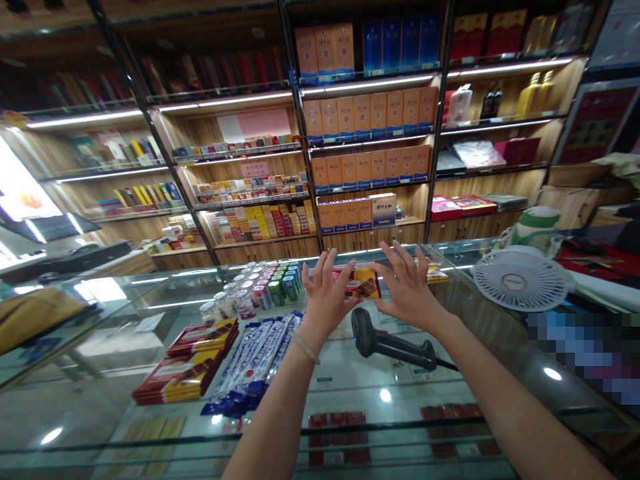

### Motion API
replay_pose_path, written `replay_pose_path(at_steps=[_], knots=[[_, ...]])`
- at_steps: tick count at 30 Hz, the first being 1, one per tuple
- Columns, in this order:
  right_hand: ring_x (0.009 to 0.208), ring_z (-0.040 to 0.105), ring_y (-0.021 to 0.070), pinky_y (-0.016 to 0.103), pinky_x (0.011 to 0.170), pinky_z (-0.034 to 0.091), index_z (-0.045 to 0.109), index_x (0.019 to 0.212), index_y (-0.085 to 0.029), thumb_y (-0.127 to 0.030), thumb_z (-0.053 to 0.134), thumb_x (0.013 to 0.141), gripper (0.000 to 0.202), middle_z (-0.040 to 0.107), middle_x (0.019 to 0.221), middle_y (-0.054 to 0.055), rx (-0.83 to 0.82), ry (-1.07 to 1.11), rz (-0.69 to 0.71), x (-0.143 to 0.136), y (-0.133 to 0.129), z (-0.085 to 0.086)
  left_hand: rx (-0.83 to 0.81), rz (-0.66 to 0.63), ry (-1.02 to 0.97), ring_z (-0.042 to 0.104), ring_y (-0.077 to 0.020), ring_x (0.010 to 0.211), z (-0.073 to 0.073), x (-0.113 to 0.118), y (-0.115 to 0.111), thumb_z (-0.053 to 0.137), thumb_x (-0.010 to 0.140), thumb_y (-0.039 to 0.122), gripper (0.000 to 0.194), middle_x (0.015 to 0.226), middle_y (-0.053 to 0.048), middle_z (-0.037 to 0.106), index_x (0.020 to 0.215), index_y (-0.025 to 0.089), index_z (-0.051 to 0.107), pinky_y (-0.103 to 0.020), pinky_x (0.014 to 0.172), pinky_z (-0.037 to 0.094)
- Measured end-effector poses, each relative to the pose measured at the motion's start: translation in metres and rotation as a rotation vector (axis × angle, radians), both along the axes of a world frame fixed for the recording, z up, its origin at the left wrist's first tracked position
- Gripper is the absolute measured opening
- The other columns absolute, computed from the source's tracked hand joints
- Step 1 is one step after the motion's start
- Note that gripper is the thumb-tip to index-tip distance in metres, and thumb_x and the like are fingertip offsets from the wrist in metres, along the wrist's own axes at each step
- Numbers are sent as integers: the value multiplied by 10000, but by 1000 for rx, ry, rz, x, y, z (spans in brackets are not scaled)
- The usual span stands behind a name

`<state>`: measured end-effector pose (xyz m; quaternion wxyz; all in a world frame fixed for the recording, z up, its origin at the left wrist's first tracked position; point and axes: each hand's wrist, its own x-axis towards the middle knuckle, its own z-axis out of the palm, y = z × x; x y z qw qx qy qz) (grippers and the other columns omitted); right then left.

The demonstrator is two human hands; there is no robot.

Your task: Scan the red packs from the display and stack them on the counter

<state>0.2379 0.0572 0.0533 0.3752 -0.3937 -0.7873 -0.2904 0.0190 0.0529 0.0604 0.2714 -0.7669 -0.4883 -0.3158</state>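
My left hand (327,293) and my right hand (407,290) reach out over the glass counter. Between them is a red and yellow chocolate pack (367,283), gripped at its two ends by thumb and index finger. The other fingers of both hands are spread. Just below the pack a black barcode scanner (390,343) lies on the glass, its cable running right under my right forearm. To the left of my left wrist are blue-and-white wrapped bars (260,357) laid side by side. Beyond them lie stacked red and yellow chocolate packs (187,360).
Rows of small jars and tubes (255,287) stand left of my left hand. A white fan (520,279) and a green-and-white container (537,227) sit at the right. A yellow package (437,274) lies behind my right hand. Shelves of boxes (373,170) line the wall.
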Motion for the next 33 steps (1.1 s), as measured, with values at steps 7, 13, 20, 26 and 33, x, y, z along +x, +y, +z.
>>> replay_pose_path(at_steps=[7, 13, 20, 26, 33], knots=[[1558, 162, 365, 625, 1248, 19, 545, 1347, -204, -428, 696, 814, 598, 282, 1676, 166, -36, -9, 18, -5, -1, -3, 10, -36, 45, 286, -390, 1544, 0, 5, -5, 831, 778, 414, 686, 1671, -154, 334, 1401, 305, 567, -683, 1252, 25], [1580, 102, 348, 604, 1251, 66, 392, 1518, -242, -469, 682, 823, 787, 184, 1709, 141, -168, 48, 77, 5, -3, -1, 50, -7, -7, 275, -387, 1547, 0, 0, -4, 802, 805, 437, 624, 1660, -152, 354, 1382, 321, 596, -672, 1247, 47], [1582, 111, 347, 643, 1219, 143, 362, 1549, -291, -441, 664, 828, 796, 205, 1699, 135, -392, 158, 22, 23, 18, -19, 57, -38, -161, 259, -421, 1538, 2, 3, -11, 828, 737, 577, 650, 1657, -166, 325, 1323, 342, 673, -666, 1232, 70], [1585, 88, 365, 655, 1216, 152, 445, 1513, -312, -618, 703, 828, 793, 184, 1708, 148, -410, 68, 104, 10, 20, -30, 43, -154, -141, 252, -414, 1536, -1, 19, -24, 864, 691, 578, 717, 1665, -145, 293, 1346, 373, 656, -641, 1246, 72], [1572, 135, 374, 656, 1204, 180, 552, 1422, -333, -530, 764, 790, 695, 215, 1698, 120, -397, 94, 96, 13, 20, -27, 3, -190, -138, 248, -401, 1534, -2, 21, -24, 819, 748, 585, 667, 1663, -143, 285, 1346, 346, 646, -634, 1246, 84]])
